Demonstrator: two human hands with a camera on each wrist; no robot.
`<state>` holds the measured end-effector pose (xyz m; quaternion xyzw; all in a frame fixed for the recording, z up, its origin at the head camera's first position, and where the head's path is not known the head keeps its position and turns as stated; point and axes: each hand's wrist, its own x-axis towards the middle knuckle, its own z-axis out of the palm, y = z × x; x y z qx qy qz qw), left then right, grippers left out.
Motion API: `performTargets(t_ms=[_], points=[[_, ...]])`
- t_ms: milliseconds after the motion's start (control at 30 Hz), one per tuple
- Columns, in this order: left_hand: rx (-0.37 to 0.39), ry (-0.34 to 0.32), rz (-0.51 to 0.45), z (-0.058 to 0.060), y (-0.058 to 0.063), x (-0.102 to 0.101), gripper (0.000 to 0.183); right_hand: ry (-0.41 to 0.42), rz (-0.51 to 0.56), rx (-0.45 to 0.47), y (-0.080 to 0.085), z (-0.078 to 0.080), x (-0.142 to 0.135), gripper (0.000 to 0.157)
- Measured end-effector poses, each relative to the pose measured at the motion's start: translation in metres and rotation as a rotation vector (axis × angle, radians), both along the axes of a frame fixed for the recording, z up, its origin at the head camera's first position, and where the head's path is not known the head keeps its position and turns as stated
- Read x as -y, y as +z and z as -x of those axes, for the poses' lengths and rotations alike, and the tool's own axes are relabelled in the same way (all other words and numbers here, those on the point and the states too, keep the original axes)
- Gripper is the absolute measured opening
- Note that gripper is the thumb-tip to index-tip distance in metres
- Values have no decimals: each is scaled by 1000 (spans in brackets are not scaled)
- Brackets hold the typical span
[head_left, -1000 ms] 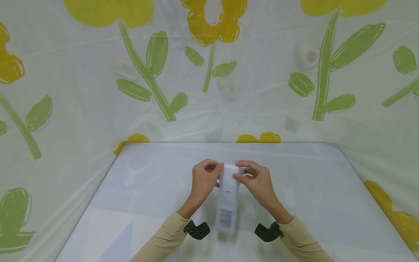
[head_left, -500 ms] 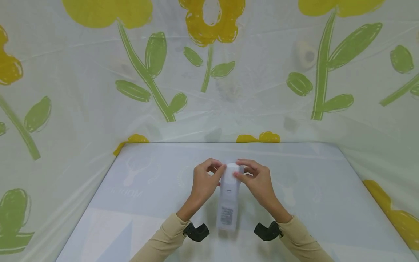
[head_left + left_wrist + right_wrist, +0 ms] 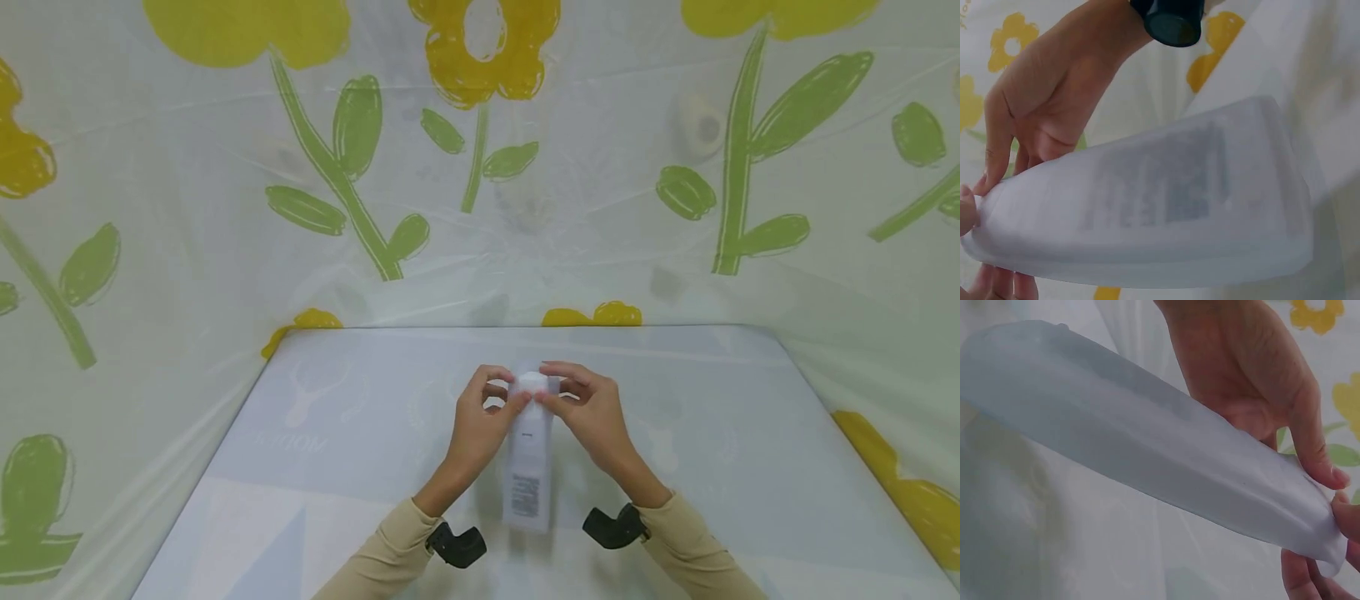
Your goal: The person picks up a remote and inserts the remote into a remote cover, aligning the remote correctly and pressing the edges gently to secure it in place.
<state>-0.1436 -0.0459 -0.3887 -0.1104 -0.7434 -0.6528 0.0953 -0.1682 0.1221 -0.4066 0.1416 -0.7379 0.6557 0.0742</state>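
Note:
A long white bottle, in what looks like a frosted plastic bag, is held above the table with its rounded end away from me. Grey printed lines show blurred through the cover near its wide end. My left hand pinches the left side of the far end, thumb on the upper face and fingers behind. On the right side of that same end, my right hand pinches likewise. Both thumb tips almost meet. In the right wrist view, the frosted plastic bag narrows to a folded tip between the fingers.
A pale table with faint printed patterns lies under the hands. Behind it and at both sides hangs a white curtain with yellow flowers and green leaves. Black wrist cameras sit on both wrists.
My left hand has moved slightly right, and its thumb has slid onto the upper face beside the right thumb. The bottle's far end has shifted a little right; the right hand stays nearly still.

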Motion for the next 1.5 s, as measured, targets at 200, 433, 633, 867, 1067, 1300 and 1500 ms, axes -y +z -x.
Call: performTargets(t_ms=[200,433,633,867,1067,1300,1500], points=[[23,-34,1,0,1,4,35,93,29,-8,-3,4,-5,33],[65,-59,4,-1,4,7,35,196,28,41,-3,11,-14,26],[104,-91,0,3,-4,7,34,147,-40,65,5,10,-12,19],[99,-92,27,11,-17,7,34,-25,-219,28,11,5,1,16],[122,-101,33,13,-15,9,34,-86,-403,-183,12,4,-3,10],[131,-119,22,15,-23,11,28,34,-589,-131,19,13,-16,6],[124,-143,46,14,-22,11,27,160,-553,-2,22,15,-22,6]])
